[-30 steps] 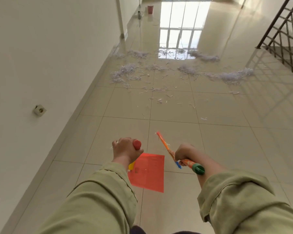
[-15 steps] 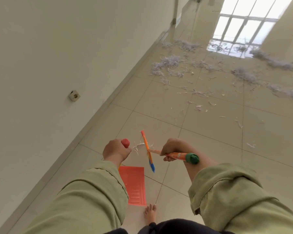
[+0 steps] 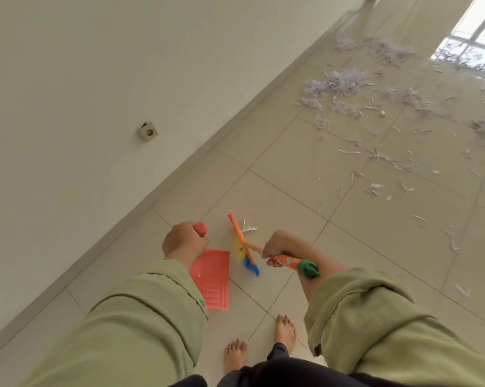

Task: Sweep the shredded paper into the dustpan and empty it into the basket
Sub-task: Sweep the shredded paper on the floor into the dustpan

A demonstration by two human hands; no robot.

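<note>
The left hand (image 3: 184, 241) is grasping one red dustpan (image 3: 212, 277) handle; the right hand (image 3: 277, 247) is gripping one broom (image 3: 245, 245), its handle slanting near-right, head pointing far-left. Shredded paper (image 3: 336, 85) is lying in several heaps far right on the tiled floor (image 3: 305, 152).

A pale wall (image 3: 82, 79) carries 1 socket (image 3: 147, 132); glossy beige floor tiles (image 3: 305, 163) meet it at a skirting board (image 3: 207, 143), with a window reflection (image 3: 470, 48) far right
</note>
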